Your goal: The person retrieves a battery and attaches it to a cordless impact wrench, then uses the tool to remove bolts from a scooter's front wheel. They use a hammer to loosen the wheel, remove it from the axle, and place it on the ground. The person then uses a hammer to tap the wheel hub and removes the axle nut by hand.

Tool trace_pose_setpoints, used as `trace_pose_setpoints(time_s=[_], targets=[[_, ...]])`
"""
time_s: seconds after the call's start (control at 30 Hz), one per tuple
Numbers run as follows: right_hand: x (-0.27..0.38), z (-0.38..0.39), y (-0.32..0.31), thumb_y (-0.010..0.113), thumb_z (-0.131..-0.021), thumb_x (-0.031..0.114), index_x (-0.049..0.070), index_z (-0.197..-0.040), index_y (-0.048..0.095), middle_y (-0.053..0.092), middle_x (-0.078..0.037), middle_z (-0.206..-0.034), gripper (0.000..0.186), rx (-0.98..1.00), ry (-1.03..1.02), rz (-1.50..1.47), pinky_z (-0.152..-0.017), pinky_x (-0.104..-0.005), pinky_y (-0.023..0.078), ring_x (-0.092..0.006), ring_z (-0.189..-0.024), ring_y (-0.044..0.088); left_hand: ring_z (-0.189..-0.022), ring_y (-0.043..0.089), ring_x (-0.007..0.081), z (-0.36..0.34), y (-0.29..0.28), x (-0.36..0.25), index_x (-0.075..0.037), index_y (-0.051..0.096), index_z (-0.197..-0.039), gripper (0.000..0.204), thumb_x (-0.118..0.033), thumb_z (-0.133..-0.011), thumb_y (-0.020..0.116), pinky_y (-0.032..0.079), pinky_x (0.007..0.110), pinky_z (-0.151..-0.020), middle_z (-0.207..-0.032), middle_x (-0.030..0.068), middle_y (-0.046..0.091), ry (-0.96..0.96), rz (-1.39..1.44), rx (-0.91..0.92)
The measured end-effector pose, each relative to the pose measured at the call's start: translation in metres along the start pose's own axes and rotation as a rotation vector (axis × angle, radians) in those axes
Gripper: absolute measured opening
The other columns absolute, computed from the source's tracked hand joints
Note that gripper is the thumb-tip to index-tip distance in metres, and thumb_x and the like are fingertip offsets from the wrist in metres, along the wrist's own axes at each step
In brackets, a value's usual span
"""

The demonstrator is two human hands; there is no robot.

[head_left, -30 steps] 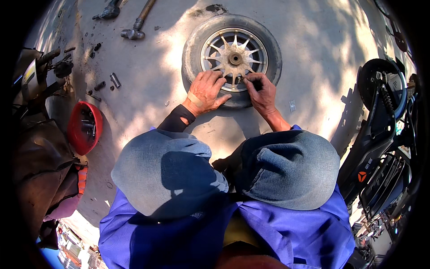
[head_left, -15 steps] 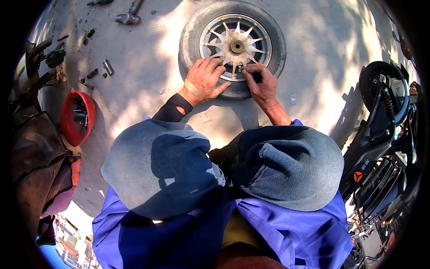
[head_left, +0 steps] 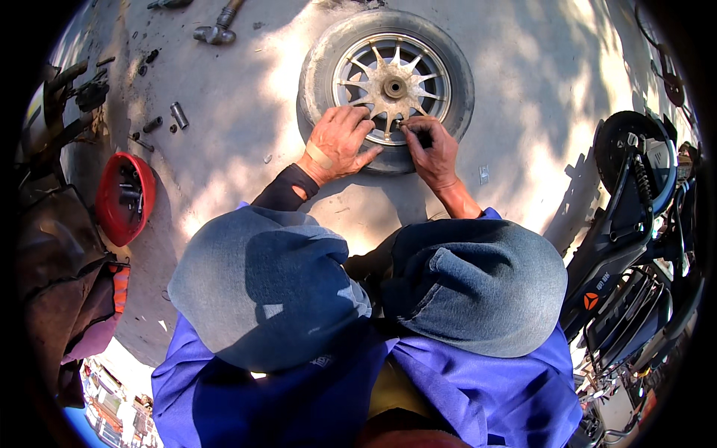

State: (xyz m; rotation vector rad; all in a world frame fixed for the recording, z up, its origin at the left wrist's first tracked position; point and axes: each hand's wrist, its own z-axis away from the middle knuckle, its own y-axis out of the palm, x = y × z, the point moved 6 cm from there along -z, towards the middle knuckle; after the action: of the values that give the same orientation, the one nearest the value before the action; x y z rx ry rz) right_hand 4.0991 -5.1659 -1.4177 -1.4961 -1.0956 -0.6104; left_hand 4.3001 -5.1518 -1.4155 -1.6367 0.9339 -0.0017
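A wheel with a grey tyre (head_left: 455, 97) and a pale multi-spoke rim (head_left: 377, 91) lies flat on the ground in front of me. My left hand (head_left: 335, 145), with a plaster near the wrist, rests over the near left side of the tyre. Its fingers reach the rim and its thumb stands apart. My right hand (head_left: 435, 151) is closed in a pinch at the near side of the rim. At its fingertips is a small metal piece (head_left: 398, 125) that looks like a valve stem, partly hidden by the fingers.
Left of me lies a red bowl-shaped container (head_left: 150, 196) with metal sockets inside. Beyond it are a loose socket (head_left: 179, 116) and a hammer (head_left: 215, 34). A brown bag (head_left: 60, 239) sits at far left. A dark two-wheeler (head_left: 609, 261) stands at right.
The wheel and both hands sit slightly lower in the picture, as the whole view has shifted. The right hand keeps its pinch at the rim, and the left stays on the tyre.
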Motion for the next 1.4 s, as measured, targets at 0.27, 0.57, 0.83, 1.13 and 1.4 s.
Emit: trace_pose_setpoints(time_s=[0.27, 0.57, 0.83, 1.13, 1.4], targets=[[0.005, 0.0, 0.007, 0.078, -0.086, -0.002, 0.003, -0.103, 0.066, 0.073, -0.013, -0.103, 0.022, 0.058, -0.073, 0.088, -0.08, -0.0388, 0.059, -0.0328, -0.092, 0.073, -0.119, 0.063, 0.0347, 0.003, 0.001, 0.003, -0.004, 0.067, -0.122, 0.053, -0.035, -0.083, 0.085, 0.047, 0.046, -0.105, -0.13, 0.0161, 0.064, -0.007, 0.02, 0.059], [0.008, -0.002, 0.008, 0.079, -0.083, -0.004, 0.003, -0.1, 0.065, 0.073, -0.013, -0.101, 0.023, 0.044, -0.109, 0.118, -0.08, -0.04, 0.059, -0.0336, -0.092, 0.073, -0.142, 0.044, 0.0446, 0.006, -0.036, 0.098, 0.004, 0.038, -0.154, 0.09, -0.033, -0.087, 0.084, 0.038, 0.05, -0.121, -0.154, 0.0271, 0.041, -0.782, 0.177, -0.128], [0.011, -0.002, 0.008, 0.079, -0.082, -0.005, 0.003, -0.1, 0.065, 0.072, -0.013, -0.101, 0.024, 0.036, -0.136, 0.14, -0.08, -0.0399, 0.059, -0.0333, -0.092, 0.073, -0.137, 0.053, 0.0415, 0.012, 0.001, 0.128, 0.007, 0.053, -0.144, 0.072, -0.034, -0.091, 0.079, 0.042, 0.049, -0.117, -0.144, 0.0291, 0.055, -0.852, 0.764, -0.008], [0.009, -0.001, 0.008, 0.079, -0.082, -0.006, 0.004, -0.099, 0.066, 0.072, -0.013, -0.101, 0.024, 0.035, -0.145, 0.156, -0.08, -0.0396, 0.058, -0.0333, -0.092, 0.072, -0.122, 0.067, 0.0261, 0.002, -0.016, 0.115, 0.009, 0.049, -0.145, 0.067, -0.023, -0.095, 0.078, 0.051, 0.04, -0.109, -0.133, 0.0208, 0.068, -0.89, 0.793, -0.034], [0.006, 0.005, 0.007, 0.078, -0.086, -0.006, 0.003, -0.099, 0.064, 0.073, -0.016, -0.101, 0.022, 0.027, -0.122, 0.146, -0.079, -0.0402, 0.059, -0.0347, -0.09, 0.073, -0.145, 0.046, 0.0424, 0.013, -0.006, 0.117, 0.009, 0.044, -0.152, 0.093, -0.048, -0.089, 0.082, 0.038, 0.048, -0.123, -0.151, 0.0311, 0.046, -0.974, 0.548, -0.039]])
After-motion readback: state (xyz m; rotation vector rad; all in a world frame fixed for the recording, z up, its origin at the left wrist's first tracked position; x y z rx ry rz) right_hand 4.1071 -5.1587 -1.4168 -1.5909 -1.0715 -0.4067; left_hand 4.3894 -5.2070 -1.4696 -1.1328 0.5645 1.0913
